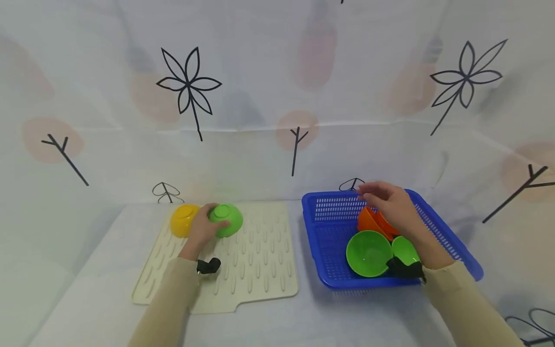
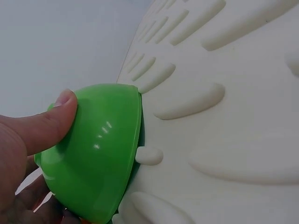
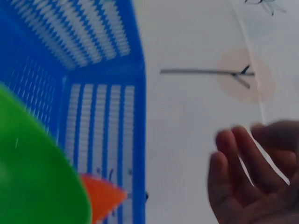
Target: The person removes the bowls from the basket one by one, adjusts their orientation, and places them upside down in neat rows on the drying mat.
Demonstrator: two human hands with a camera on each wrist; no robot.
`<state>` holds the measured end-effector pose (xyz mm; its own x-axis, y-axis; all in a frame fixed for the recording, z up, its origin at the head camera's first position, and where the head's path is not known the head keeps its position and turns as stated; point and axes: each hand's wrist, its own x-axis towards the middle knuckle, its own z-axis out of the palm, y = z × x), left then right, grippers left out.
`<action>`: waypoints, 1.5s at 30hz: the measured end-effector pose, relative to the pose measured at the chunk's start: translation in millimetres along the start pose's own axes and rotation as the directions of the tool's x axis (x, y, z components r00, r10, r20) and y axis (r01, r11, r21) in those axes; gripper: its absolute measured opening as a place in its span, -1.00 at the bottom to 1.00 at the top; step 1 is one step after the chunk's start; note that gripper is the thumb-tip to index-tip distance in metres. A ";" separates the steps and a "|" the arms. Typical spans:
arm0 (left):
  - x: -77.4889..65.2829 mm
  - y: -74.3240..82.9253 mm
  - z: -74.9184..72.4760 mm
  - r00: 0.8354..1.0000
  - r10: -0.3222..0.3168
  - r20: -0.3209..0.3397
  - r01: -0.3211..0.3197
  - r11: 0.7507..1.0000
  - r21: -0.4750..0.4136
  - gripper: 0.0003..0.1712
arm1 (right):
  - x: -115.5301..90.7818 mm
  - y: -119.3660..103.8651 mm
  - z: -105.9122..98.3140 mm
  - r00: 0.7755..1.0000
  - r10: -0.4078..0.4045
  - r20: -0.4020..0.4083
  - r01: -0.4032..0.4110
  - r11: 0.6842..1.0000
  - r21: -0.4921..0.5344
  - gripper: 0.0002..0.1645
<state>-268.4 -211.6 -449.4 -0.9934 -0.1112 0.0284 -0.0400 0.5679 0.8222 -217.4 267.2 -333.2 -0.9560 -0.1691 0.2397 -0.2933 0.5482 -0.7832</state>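
My left hand (image 1: pixel 202 229) grips an upside-down green bowl (image 1: pixel 229 218) on the cream ribbed drying board (image 1: pixel 256 284). In the left wrist view, the thumb presses near the base of that bowl (image 2: pixel 100 144), whose rim meets the board's ridges. Just left of this hand sits an upturned yellow bowl (image 1: pixel 182 220). Over the far right part of the blue basket (image 1: pixel 318 260), my right hand (image 1: pixel 390 207) hovers with loosely bent fingers and holds nothing. Beneath it are orange bowls (image 1: pixel 368 222), partly hidden, a larger green bowl (image 1: pixel 367 255) and a smaller green one (image 1: pixel 403 249).
A white cloth (image 1: pixel 269 327) with printed plants covers the table and the backdrop (image 1: pixel 243 159). The basket stands to the right of the board, with a narrow strip of cloth between them.
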 end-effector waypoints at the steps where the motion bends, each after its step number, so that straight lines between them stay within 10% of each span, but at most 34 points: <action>1: -0.2 0.3 0.3 1.000 0.004 0.001 -0.004 1.000 0.002 -0.13 | -0.3 4.5 -5.7 0.999 0.015 0.042 -0.013 0.998 -0.057 -0.60; 10: 1.4 -2.7 2.5 1.000 0.024 0.001 -0.024 1.000 -0.004 -0.14 | -3.4 32.0 -26.5 0.946 0.101 0.307 -0.018 0.965 -0.263 -0.63; 21: 1.7 -2.0 3.0 1.000 0.021 0.000 -0.021 0.999 -0.027 -0.14 | -11.4 36.6 -29.7 0.876 0.213 0.434 -0.074 0.946 -0.316 -0.62; 45: -2.4 1.7 4.5 1.000 -0.012 -0.007 0.012 1.000 0.018 -0.11 | -18.3 12.8 -37.6 0.921 0.163 0.355 -0.094 0.974 -0.205 -0.64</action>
<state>-266.6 -206.7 -450.6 -0.9921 -0.1236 0.0229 -0.0536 0.5808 0.8123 -203.7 308.1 -326.0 -0.9276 -0.3569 -0.1103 -0.1966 0.7175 -0.6683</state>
